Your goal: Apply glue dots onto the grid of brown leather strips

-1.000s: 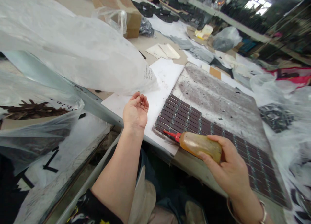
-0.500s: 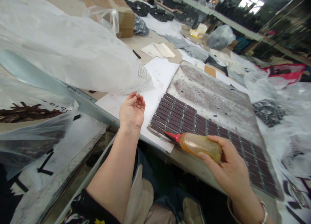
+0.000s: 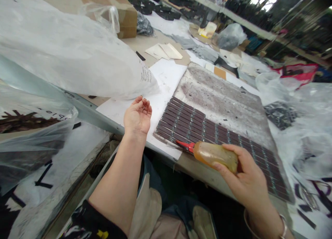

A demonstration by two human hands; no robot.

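Note:
My right hand (image 3: 245,178) grips an amber squeeze bottle (image 3: 215,155) with a red nozzle. The nozzle tip rests at the near left corner of rows of dark brown strips (image 3: 202,126) laid on a grey stained board (image 3: 225,99). My left hand (image 3: 137,116) lies palm up on a white paper sheet (image 3: 166,80) at the table edge, fingers loosely curled, holding nothing that I can make out. It lies just left of the strips and below a big clear plastic bag (image 3: 70,52).
A cardboard box (image 3: 121,10) stands at the back. A bag of brown cut pieces (image 3: 28,123) lies at left. More plastic bags (image 3: 298,121) with dark pieces crowd the right. Paper pieces (image 3: 163,51) and black parts (image 3: 153,7) lie farther back.
Both hands keep their poses; the nozzle stays at the strips' corner. The view has shifted slightly, so everything sits a little further left and higher in frame.

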